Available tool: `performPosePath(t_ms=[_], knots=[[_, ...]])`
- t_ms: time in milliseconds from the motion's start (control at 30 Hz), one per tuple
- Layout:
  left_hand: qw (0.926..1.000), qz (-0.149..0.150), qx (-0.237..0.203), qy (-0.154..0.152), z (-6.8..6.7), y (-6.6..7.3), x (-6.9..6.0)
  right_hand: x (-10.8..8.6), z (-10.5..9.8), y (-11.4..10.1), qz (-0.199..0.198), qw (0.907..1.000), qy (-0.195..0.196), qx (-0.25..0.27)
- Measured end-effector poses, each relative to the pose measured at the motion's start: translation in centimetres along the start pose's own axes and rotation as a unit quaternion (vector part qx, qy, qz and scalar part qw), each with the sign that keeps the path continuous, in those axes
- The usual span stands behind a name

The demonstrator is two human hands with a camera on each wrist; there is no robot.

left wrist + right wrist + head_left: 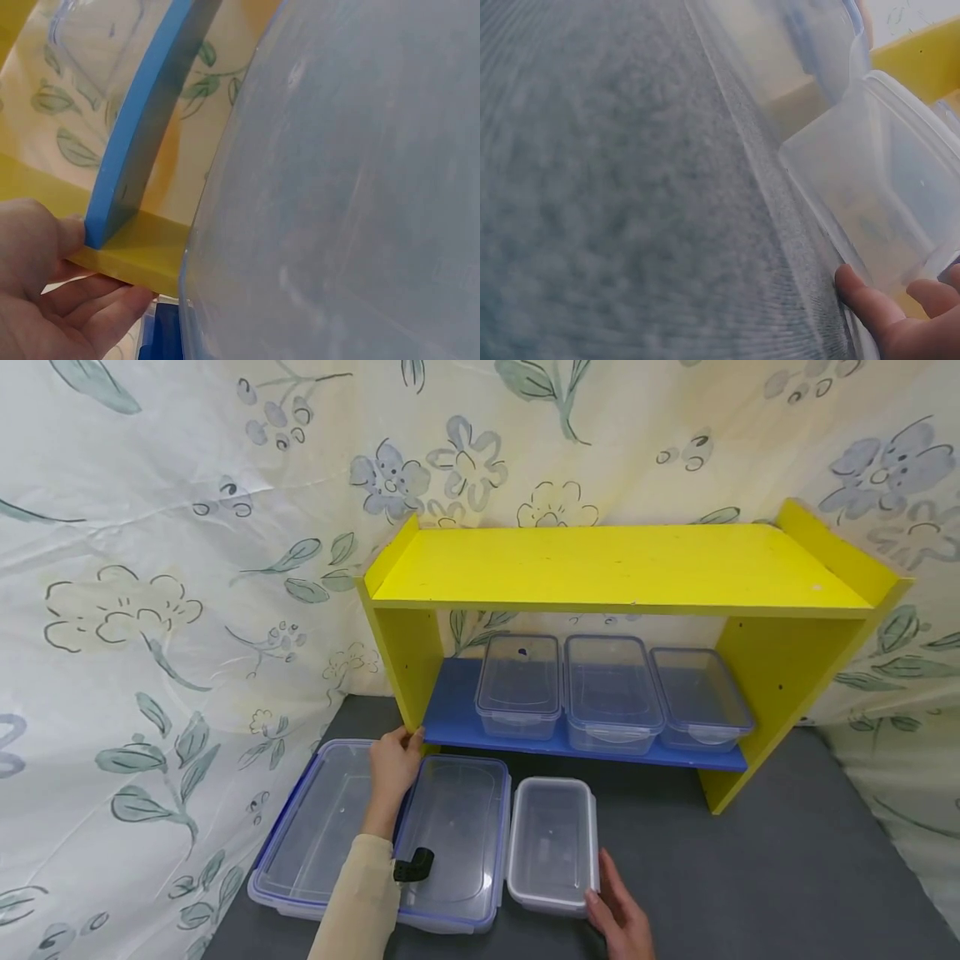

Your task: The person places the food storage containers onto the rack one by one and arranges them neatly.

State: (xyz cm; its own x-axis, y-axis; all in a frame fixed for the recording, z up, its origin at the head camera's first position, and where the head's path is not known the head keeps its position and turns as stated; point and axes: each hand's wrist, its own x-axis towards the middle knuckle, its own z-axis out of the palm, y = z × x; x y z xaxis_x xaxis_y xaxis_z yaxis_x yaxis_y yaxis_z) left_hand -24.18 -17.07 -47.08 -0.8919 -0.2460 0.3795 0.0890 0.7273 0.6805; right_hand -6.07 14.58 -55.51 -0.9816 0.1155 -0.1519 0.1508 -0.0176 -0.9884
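My left hand [395, 762] grips the front edge of the left side panel of a yellow shelf unit [405, 685]. In the left wrist view the thumb lies by the end of the blue shelf board [124, 165], and the fingers [112, 319] go behind the yellow edge. My right hand [621, 910] touches the right side of a small lidded plastic container [553, 843], near its front corner. In the right wrist view its thumb [866, 300] rests low against that clear container [862, 180]. The container stands on the dark tabletop.
Two larger blue-rimmed containers, a middle one [457, 827] and a left one [315, 827], lie beside the small one. On the blue board stand three lidded containers: left [519, 681], middle [611, 685] and right [701, 693]. A floral cloth [187, 610] hangs behind.
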Motion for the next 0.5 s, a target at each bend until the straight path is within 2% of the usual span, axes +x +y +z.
performPosePath(t_ms=[200, 433, 500], knots=[[0.9998, -0.016, 0.01, -0.006, -0.1, 0.1, 0.0, 0.1, -0.6, 0.6, -0.048, 0.9963, -0.02, 0.068], [0.9998, -0.015, 0.006, -0.008, -0.1, 0.1, 0.0, 0.4, -1.4, 0.9, -0.038, 0.9886, -0.052, 0.136], [0.9999, -0.014, 0.007, -0.007, -0.1, 0.0, 0.0, 0.4, -1.6, 0.9, -0.048, 0.9857, -0.06, 0.15]])
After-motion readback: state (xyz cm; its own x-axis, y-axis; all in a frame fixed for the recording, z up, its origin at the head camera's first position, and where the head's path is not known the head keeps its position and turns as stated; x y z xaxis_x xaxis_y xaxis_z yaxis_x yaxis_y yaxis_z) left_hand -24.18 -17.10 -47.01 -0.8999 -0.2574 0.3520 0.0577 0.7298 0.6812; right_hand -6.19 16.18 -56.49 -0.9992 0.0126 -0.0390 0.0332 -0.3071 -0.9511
